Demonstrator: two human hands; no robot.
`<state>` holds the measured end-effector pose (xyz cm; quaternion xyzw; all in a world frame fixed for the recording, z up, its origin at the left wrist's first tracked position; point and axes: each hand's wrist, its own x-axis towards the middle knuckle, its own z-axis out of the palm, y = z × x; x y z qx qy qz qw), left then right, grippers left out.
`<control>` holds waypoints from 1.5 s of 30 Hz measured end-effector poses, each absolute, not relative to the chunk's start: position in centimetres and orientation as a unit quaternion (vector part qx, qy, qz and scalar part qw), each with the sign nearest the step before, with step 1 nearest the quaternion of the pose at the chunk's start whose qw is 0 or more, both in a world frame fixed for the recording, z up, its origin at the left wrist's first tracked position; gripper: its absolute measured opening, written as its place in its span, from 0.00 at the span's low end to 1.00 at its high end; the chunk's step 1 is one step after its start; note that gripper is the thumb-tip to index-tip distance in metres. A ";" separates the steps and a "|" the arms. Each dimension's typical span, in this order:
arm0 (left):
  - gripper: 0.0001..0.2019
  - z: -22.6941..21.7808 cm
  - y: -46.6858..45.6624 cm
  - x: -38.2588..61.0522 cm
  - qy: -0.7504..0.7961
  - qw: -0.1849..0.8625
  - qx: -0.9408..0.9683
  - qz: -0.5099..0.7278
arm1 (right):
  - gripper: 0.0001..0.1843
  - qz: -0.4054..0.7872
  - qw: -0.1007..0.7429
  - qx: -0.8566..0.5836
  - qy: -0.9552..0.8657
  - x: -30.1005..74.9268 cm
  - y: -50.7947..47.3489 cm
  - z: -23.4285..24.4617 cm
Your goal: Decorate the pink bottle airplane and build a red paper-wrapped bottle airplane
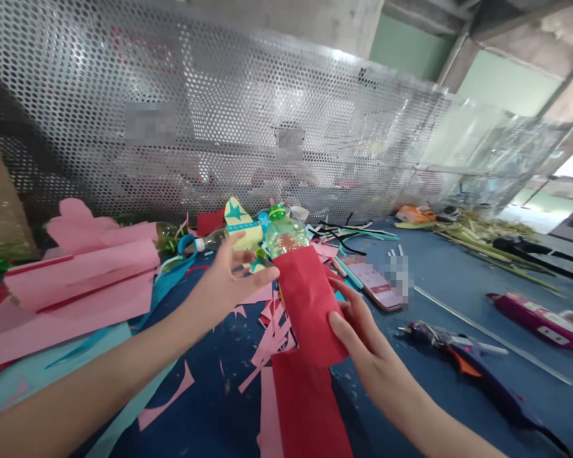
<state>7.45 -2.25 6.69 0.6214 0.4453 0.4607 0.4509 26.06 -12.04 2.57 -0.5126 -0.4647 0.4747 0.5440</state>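
Observation:
A green-tinted plastic bottle [286, 234] with a green cap leans away from me, its lower part wrapped in red paper [309, 299]. My right hand [365, 327] grips the wrapped part from the right, thumb on the front and fingers along the side. On the other side, my left hand [236, 273] is open, fingers apart, its thumb tip at the paper's upper left edge; whether it touches is unclear. Below the bottle lies a flat strip of red paper [310, 407]. Pink paper scraps [274, 337] are scattered beside it.
Pink-wrapped bottles and paper [90, 273] crowd the left. To the right lie a phone [375, 286], a glue gun [477, 369], a clear glue stick [491, 331] and a purple tool [544, 321]. A perforated metal screen [248, 127] stands behind the blue table [195, 394].

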 end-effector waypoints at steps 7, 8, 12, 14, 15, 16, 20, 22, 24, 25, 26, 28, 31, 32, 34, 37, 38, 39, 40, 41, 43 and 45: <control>0.19 6.6 -5.2 9.7 0.280 0.729 0.478 0.402 | 0.28 0.426 0.528 -0.473 -0.562 24.8 -12.5 1.1; 0.17 6.6 -5.4 9.9 0.283 0.729 0.467 0.413 | 0.27 0.422 0.525 -0.472 -0.568 24.7 -12.6 1.0; 0.14 6.7 -5.8 9.8 0.285 0.727 0.445 0.439 | 0.26 0.422 0.493 -0.456 -0.609 24.8 -12.7 1.5; 0.13 6.8 -5.8 9.6 0.281 0.732 0.449 0.428 | 0.23 0.420 0.474 -0.455 -0.626 25.2 -12.3 2.3; 0.13 6.9 -5.8 9.4 0.279 0.737 0.453 0.418 | 0.21 0.412 0.479 -0.457 -0.626 25.4 -12.0 2.9; 0.13 6.9 -5.8 9.3 0.275 0.742 0.458 0.406 | 0.20 0.403 0.490 -0.458 -0.622 25.7 -11.5 3.6; 0.18 7.0 -6.0 9.0 0.269 0.771 0.487 0.311 | 0.34 0.424 0.533 -0.438 -0.587 26.2 -9.2 7.8; 0.19 7.1 -6.2 8.9 0.264 0.785 0.494 0.265 | 0.36 0.447 0.538 -0.420 -0.579 26.0 -8.0 9.7; 0.18 7.1 -6.5 8.9 0.257 0.795 0.493 0.242 | 0.28 0.482 0.534 -0.386 -0.578 25.5 -7.0 10.7; 0.18 7.1 -6.6 8.9 0.257 0.798 0.488 0.241 | 0.23 0.494 0.536 -0.373 -0.575 25.2 -6.7 10.9; 0.18 7.1 -6.8 8.9 0.260 0.800 0.481 0.248 | 0.19 0.504 0.538 -0.362 -0.571 24.9 -6.5 10.9; 0.20 6.9 -6.9 8.9 0.278 0.801 0.458 0.267 | 0.15 0.513 0.546 -0.357 -0.558 24.4 -6.3 10.5; 0.22 6.6 -7.0 9.0 0.310 0.803 0.423 0.282 | 0.14 0.531 0.544 -0.360 -0.541 24.2 -6.3 9.8; 0.22 6.5 -7.1 9.1 0.315 0.806 0.415 0.281 | 0.13 0.537 0.541 -0.360 -0.537 24.2 -6.3 9.7; 0.22 6.3 -7.1 9.2 0.321 0.809 0.406 0.277 | 0.13 0.543 0.539 -0.358 -0.535 24.3 -6.3 9.4; 0.24 6.1 -7.1 9.4 0.338 0.807 0.398 0.277 | 0.14 0.534 0.544 -0.369 -0.531 24.4 -6.0 9.1; 0.24 6.0 -7.1 9.5 0.341 0.806 0.395 0.280 | 0.13 0.528 0.549 -0.374 -0.529 24.3 -5.8 9.0; 0.23 5.9 -7.0 9.5 0.340 0.806 0.393 0.283 | 0.13 0.522 0.557 -0.377 -0.525 24.3 -5.6 8.9; 0.22 5.9 -6.9 9.6 0.340 0.806 0.393 0.285 | 0.13 0.522 0.562 -0.376 -0.519 24.3 -5.3 8.8; 0.20 5.9 -6.7 9.6 0.338 0.805 0.395 0.287 | 0.13 0.528 0.568 -0.372 -0.510 24.3 -5.0 8.6; 0.18 6.0 -6.2 9.6 0.340 0.801 0.401 0.288 | 0.18 0.558 0.560 -0.370 -0.487 24.4 -4.7 8.5; 0.16 6.4 -5.5 9.5 0.342 0.794 0.398 0.308 | 0.24 0.591 0.526 -0.390 -0.471 24.6 -5.0 8.3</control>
